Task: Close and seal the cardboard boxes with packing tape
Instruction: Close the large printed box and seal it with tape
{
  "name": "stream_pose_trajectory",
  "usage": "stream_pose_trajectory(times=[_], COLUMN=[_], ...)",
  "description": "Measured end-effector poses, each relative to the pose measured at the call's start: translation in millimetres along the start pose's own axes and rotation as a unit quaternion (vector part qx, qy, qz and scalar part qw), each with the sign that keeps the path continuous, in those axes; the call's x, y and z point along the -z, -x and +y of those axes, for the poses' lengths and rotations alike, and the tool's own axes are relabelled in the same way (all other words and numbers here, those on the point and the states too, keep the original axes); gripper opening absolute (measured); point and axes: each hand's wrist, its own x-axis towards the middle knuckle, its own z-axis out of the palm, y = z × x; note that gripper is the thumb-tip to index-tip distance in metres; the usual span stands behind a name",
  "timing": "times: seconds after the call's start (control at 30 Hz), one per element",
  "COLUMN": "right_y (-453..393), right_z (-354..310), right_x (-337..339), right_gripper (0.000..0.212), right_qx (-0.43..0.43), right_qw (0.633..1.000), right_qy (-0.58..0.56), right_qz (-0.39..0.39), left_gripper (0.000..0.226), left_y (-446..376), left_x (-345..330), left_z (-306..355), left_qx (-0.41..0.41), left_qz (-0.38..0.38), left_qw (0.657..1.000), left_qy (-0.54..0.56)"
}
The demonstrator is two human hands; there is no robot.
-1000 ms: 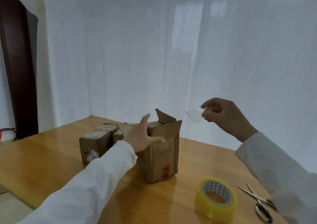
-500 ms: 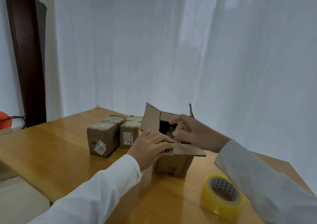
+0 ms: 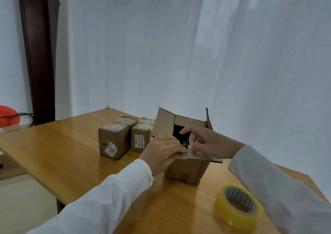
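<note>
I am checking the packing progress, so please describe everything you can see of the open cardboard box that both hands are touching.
The open brown cardboard box stands upright on the wooden table, right of two taped boxes. Its front bears red print. Left and far-right flaps stand up; the near flap lies outward, showing corrugated edge. The inside looks dark, with something small in it. The left hand presses the near flap's edge; the right hand reaches over the opening, fingers pinched there.

Glossy wooden worktop (image 3: 68,149). Bearing an open cardboard box (image 3: 188,171) near centre, two taped boxes (image 3: 114,140) (image 3: 141,137) side by side to its left, a yellow tape roll (image 3: 236,207) at near right.
</note>
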Motion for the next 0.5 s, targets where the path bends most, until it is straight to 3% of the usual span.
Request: stream_pose_trajectory(times=[0.5], right_y=[-2.6], right_z=[3.6], right_x=[-7.3], right_gripper=[0.034], right_qx=[0.028], right_qw=[0.999], right_qy=[0.018], right_qz=[0.035], left_gripper=[0.026], left_y=[-1.3], left_x=[2.5], left_z=[2.2], left_qx=[0.02], left_qz=[0.006], left_qw=[1.0], left_qy=[0.01])
